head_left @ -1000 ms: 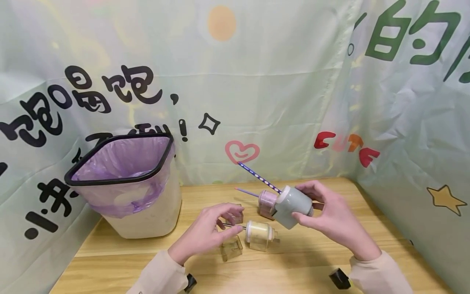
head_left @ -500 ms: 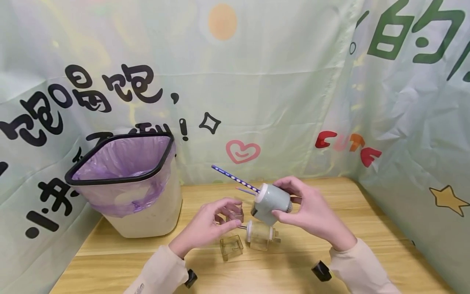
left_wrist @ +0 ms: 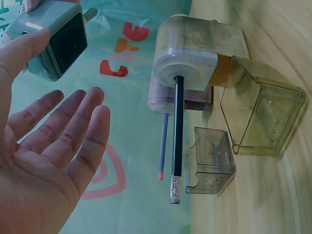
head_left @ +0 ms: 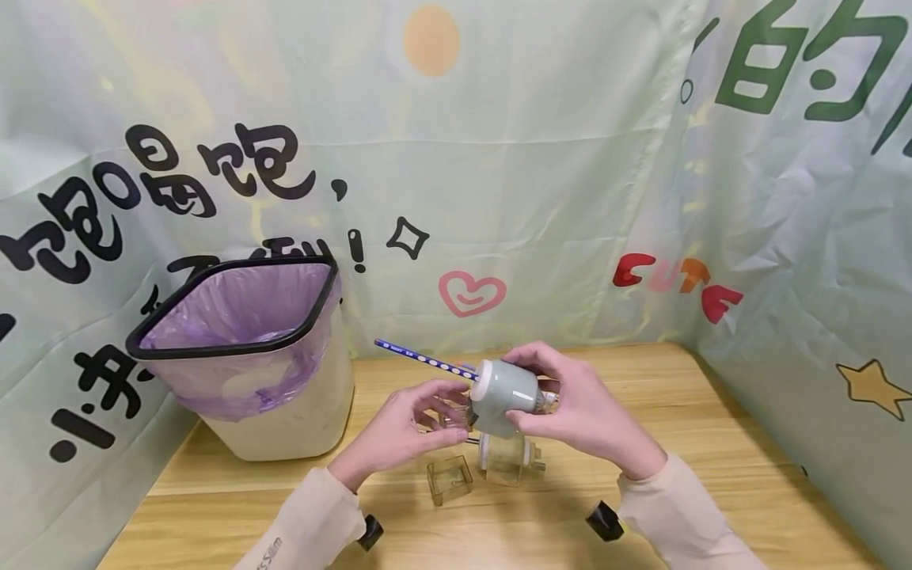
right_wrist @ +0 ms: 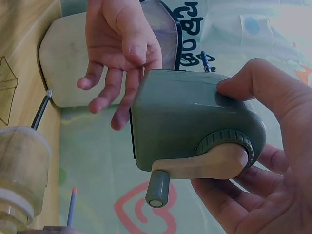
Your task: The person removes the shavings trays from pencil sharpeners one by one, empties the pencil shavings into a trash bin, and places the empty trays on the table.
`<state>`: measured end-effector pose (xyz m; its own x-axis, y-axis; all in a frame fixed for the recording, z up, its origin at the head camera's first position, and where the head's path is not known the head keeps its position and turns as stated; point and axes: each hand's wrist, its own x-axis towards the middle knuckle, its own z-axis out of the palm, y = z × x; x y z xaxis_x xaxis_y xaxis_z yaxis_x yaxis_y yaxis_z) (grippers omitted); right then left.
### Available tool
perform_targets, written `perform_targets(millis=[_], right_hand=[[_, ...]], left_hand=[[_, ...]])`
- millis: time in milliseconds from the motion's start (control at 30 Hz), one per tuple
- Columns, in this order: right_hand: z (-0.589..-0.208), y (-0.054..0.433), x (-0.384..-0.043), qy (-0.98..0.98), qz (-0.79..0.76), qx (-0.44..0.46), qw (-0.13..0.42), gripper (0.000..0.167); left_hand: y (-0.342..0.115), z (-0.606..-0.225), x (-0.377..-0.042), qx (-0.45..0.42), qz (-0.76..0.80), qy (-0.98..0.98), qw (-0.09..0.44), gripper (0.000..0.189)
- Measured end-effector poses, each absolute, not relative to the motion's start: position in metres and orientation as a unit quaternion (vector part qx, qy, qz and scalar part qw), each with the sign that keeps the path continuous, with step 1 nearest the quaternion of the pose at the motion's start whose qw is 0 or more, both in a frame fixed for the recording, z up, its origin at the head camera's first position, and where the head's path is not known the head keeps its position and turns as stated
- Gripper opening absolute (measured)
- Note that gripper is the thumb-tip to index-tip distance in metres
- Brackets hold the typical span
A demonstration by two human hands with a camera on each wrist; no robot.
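Observation:
My right hand grips a grey-green crank pencil sharpener above the table. A blue pencil with white dots sticks out of its front, pointing left. In the right wrist view the crank handle faces the camera. My left hand is spread beside the sharpener's front, palm up in the left wrist view, with the thumb overlapping the sharpener there. Below stands a clear yellowish sharpener with a black pencil in it. Behind that is a pinkish sharpener with a purple pencil.
A clear yellowish shavings drawer lies on the wooden table in front of the left hand. Another clear drawer lies further back. At the left stands a white bin with a purple liner. Printed cloth hangs behind.
My right hand has carried the grey-green sharpener and its blue pencil leftward, close to the left hand. The left hand has stayed nearly in place while its fingers came away from the black pencil.

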<state>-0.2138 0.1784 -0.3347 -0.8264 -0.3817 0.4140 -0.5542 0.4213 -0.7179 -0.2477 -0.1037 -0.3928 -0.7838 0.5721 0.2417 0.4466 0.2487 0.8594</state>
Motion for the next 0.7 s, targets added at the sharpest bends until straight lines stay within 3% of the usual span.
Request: perform_targets(millis=[700], right_hand=[[-0.335,0.163,-0.217,-0.834,0.46,0.301,0.053,0.06]], left_hand=[[-0.105,-0.389,-0.247,0.282,0.527,0.797,0.084,0.051]])
